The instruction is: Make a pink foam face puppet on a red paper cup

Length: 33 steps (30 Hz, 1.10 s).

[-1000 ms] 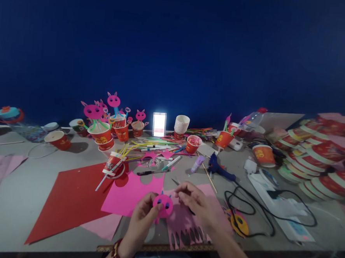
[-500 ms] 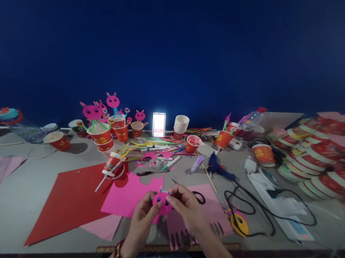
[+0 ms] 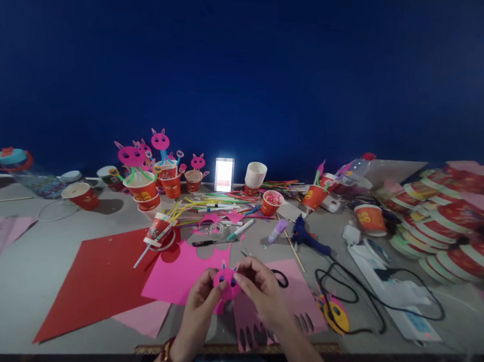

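A round pink paper animal face (image 3: 226,290) with dark eyes and small pointed ears is held up between both hands near the table's front edge. My left hand (image 3: 203,297) pinches its left side, thumb on the front. My right hand (image 3: 260,285) is closed at its upper right edge by an ear. Below the hands lie a bright pink sheet (image 3: 174,275) with scalloped cuts and a light pink sheet (image 3: 296,288) with leaf-shaped cutouts. The black handle of a pair of scissors (image 3: 280,278) shows beside my right hand.
A red sheet (image 3: 96,281) lies at left. A blue glue gun (image 3: 306,237), its cord, a purple glue stick (image 3: 277,231) and a white power strip (image 3: 394,294) are on the right. Paper cups (image 3: 448,226) pile up far right; finished pink animals in cups (image 3: 139,188) stand back left.
My hands and the paper face hold nearly the same pose. The face is slightly shifted, its right ear more covered by my right fingers.
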### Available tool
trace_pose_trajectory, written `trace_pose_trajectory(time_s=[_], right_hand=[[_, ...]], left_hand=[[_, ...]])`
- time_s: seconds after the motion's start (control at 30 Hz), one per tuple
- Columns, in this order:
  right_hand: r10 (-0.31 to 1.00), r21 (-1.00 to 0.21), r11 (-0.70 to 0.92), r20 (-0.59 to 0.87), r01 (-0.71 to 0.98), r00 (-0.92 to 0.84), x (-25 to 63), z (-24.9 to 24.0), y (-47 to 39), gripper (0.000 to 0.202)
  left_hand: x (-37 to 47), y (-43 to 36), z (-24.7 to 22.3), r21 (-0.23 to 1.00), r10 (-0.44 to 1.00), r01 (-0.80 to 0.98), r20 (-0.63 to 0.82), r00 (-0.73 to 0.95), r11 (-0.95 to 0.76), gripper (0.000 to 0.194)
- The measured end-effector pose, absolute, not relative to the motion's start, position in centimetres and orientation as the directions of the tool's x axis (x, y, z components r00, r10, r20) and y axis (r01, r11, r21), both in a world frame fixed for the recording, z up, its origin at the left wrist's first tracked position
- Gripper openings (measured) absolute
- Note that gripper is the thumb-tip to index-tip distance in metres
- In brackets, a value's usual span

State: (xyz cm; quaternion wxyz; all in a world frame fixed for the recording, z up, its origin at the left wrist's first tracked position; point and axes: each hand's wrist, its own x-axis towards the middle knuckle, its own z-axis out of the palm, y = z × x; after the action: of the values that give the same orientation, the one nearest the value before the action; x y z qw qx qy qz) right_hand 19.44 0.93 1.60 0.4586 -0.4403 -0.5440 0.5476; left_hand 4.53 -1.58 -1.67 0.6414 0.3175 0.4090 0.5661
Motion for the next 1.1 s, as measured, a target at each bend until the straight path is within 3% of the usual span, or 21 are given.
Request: trace_pose_trajectory(time_s=[0.37,0.63,0.73,0.8,0.9,1.0,1.03,1.1], right_hand=[[0.985,-1.0,-0.001,0.004,-0.026,-0.174,19.4,2.4,1.0,0.023],[0.999,-1.0,-0.013,-0.012,0.007,0.032,21.6,-0.4,1.0,0.043],[0.999,-0.997,0.003,0.007,0.082,0.047,23.2,-1.8,0.8,0.049],[0.995,-0.972,0.052,0.07,0.23,0.073,24.9,-2.1,0.9,0.05],[0.951,-0.809,0.137,0.269,0.571,0.154,28.6,-1.7,1.8,0.047],[0.859,-0.49,0.073,0.473,0.869,0.195,32.8,-0.8,3.6,0.026],[0.854,-0.365,0.024,0.492,0.931,0.171,34.1,-0.6,4.3,0.018],[0.868,-0.264,-0.01,0.476,0.964,0.14,36.2,-0.5,5.7,0.017]], left_hand=[[4.6,-1.5,-1.7,0.862,0.985,-0.482,-0.171,0.02,0.16,0.028],[4.4,-1.4,-2.0,0.868,0.986,-0.472,-0.166,0.021,0.156,0.022],[4.3,-1.3,-2.2,0.861,0.981,-0.472,-0.185,0.056,0.189,0.022],[4.2,-1.2,-2.4,0.85,0.978,-0.486,-0.197,0.064,0.203,0.023],[4.1,-0.8,-2.4,0.81,0.968,-0.537,-0.244,0.056,0.235,0.027],[3.9,-0.3,-2.3,0.77,0.957,-0.585,-0.29,0.035,0.254,0.031],[3.9,-0.2,-2.2,0.758,0.953,-0.601,-0.302,0.02,0.253,0.033],[3.9,0.0,-2.0,0.728,0.944,-0.635,-0.33,0.004,0.257,0.04]])
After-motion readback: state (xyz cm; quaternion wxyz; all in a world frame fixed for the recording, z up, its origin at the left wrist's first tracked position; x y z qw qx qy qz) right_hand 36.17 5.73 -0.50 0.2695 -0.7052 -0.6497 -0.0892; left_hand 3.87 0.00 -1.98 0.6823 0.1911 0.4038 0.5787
